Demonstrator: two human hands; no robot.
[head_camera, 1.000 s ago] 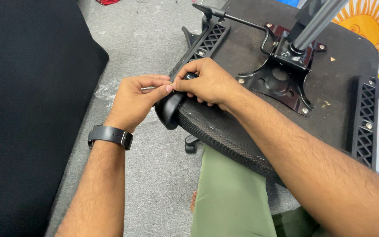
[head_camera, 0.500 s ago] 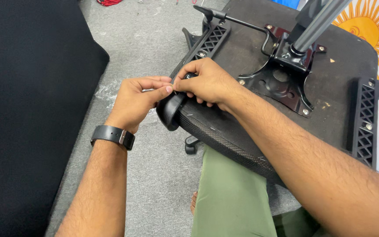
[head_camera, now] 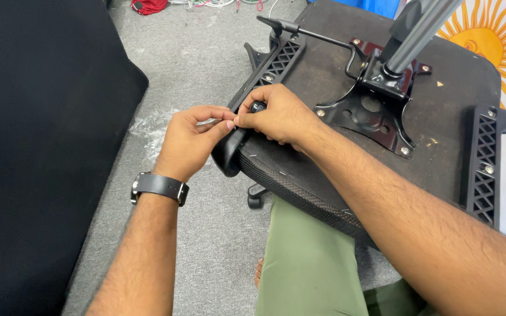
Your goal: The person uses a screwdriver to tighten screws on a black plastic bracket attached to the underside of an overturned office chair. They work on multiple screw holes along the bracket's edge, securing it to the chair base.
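An upturned black office chair seat (head_camera: 440, 134) lies across my lap, with its metal base plate (head_camera: 376, 114) and grey gas column (head_camera: 420, 32) pointing up. Both hands meet at the black armrest (head_camera: 229, 155) on the seat's left edge. My left hand (head_camera: 191, 143), with a black watch on the wrist, pinches a small thin object, mostly hidden by the fingers. My right hand (head_camera: 282, 117) curls over the armrest bracket (head_camera: 276, 61) and grips a small black part (head_camera: 257, 106). The fingertips of the two hands touch.
A large black padded panel (head_camera: 36, 146) fills the left side. Grey carpet (head_camera: 206, 234) lies below, with a chair castor (head_camera: 255, 196) under the seat. A second armrest bracket (head_camera: 484, 169) sits on the right. My green trouser leg (head_camera: 306, 263) supports the seat.
Both hands stay together at the armrest. The left fingers have shifted slightly against the right thumb. Nothing has been let go.
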